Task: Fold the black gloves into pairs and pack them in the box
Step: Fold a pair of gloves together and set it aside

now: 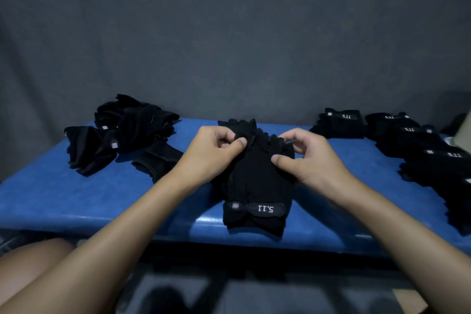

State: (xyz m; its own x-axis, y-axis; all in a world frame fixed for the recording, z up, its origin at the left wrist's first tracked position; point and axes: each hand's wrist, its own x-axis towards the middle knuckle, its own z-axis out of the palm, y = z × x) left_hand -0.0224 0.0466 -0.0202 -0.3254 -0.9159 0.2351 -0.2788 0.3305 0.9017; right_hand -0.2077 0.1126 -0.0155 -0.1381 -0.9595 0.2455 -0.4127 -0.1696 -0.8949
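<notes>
In the centre of the frame a black 5.11 glove pair [257, 186] lies on the blue counter [76, 199], its labelled cuff toward the lower edge. The left hand [211, 153] pinches its finger ends with curled fingers, and the right hand [311, 160] pinches its right side. A loose glove heap [127, 130] sits at centre left, and folded glove pairs [407, 140] line the right side.
</notes>
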